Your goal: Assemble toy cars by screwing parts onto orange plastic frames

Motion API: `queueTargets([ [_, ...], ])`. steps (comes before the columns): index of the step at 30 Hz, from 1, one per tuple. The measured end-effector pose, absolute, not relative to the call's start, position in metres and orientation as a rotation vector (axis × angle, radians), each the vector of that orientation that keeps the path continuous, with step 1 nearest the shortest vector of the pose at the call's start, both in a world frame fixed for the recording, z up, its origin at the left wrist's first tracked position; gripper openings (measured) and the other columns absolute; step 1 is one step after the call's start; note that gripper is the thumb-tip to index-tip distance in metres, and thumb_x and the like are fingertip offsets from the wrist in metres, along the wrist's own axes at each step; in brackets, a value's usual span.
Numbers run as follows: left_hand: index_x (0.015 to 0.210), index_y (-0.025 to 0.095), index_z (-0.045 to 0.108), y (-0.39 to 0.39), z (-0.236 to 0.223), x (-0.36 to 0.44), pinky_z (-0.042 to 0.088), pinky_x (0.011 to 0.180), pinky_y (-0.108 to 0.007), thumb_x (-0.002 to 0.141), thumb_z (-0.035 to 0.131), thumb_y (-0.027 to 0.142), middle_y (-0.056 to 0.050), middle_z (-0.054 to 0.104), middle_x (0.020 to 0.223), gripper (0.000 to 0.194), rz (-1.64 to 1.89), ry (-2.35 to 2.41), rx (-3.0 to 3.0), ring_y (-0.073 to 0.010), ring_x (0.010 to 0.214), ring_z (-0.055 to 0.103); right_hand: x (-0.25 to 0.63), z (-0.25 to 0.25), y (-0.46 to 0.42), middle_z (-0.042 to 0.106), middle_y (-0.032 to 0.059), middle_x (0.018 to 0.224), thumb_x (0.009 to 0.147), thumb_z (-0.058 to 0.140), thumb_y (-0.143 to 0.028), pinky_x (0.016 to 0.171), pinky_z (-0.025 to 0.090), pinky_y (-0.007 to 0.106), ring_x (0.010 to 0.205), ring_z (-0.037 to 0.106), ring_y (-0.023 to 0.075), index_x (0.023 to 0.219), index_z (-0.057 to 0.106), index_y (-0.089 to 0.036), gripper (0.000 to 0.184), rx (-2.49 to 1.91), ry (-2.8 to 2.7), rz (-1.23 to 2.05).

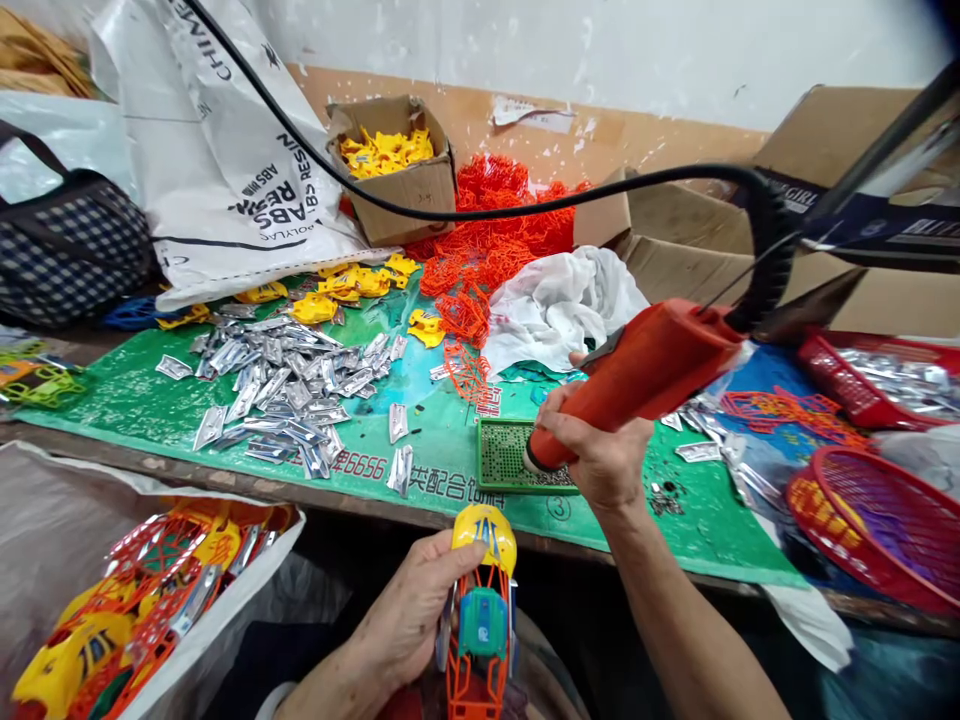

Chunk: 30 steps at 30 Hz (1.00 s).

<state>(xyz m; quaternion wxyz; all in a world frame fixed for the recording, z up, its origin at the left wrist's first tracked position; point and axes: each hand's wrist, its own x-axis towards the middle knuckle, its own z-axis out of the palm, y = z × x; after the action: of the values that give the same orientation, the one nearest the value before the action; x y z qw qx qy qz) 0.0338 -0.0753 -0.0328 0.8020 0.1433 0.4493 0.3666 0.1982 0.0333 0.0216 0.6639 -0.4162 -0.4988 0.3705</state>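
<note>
My left hand (409, 620) grips a toy car (480, 615) with a yellow nose, a teal middle and an orange frame, held low over my lap. My right hand (600, 445) is wrapped round an orange electric screwdriver (641, 375) whose black cable (465, 212) arcs up and away. The tool's tip points down into a small green tray (502, 458) of tiny screws on the green mat (150, 395).
A heap of silver foil parts (281, 385) lies on the mat. Behind are yellow parts (341, 285), a cardboard box (405, 185), orange frames (502, 225) and a white cloth (559, 300). Red baskets (874, 520) stand right. A bag of finished toys (150, 590) sits lower left.
</note>
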Motion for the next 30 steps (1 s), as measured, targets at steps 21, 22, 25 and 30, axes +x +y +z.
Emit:
queueTargets([
  [21,0.084,0.01,0.072,-0.071,-0.033,0.034,0.052,0.049,-0.025,0.067,0.082,0.037,-0.007,0.071,0.066,0.033,0.775,0.969,0.322,-0.0163,0.05,0.064,0.198,0.028,0.033,0.063,-0.0018,0.063,0.059,0.075,-0.016,0.054,0.049,0.032,0.056,0.056,0.0144,0.065,0.065,-0.019,0.012,-0.981,-1.098,0.783],
  [22,0.084,0.01,0.072,-0.07,-0.034,0.034,0.051,0.049,-0.024,0.067,0.083,0.036,-0.007,0.071,0.065,0.033,0.778,0.974,0.322,-0.0158,0.05,0.064,0.2,0.031,0.031,0.063,-0.0018,0.063,0.06,0.075,-0.016,0.054,0.05,0.032,0.056,0.056,0.0144,0.064,0.064,-0.019,0.012,-0.962,-1.089,0.801],
  [25,0.082,0.01,0.073,-0.07,-0.034,0.035,0.051,0.05,-0.023,0.065,0.084,0.035,-0.007,0.071,0.065,0.033,0.791,0.977,0.314,-0.0146,0.05,0.064,0.203,0.045,0.019,0.061,-0.0028,0.063,0.061,0.074,-0.015,0.056,0.05,0.033,0.056,0.057,0.014,0.066,0.063,-0.02,0.012,-0.855,-1.046,0.919],
  [30,0.08,0.008,0.074,-0.07,-0.033,0.035,0.05,0.051,-0.02,0.06,0.088,0.03,-0.006,0.072,0.067,0.032,0.833,0.977,0.254,-0.0115,0.051,0.062,0.203,0.063,-0.019,0.064,-0.0057,0.07,0.066,0.073,-0.013,0.062,0.051,0.032,0.061,0.058,0.0141,0.106,0.062,-0.029,0.045,-0.709,-1.062,1.19],
])
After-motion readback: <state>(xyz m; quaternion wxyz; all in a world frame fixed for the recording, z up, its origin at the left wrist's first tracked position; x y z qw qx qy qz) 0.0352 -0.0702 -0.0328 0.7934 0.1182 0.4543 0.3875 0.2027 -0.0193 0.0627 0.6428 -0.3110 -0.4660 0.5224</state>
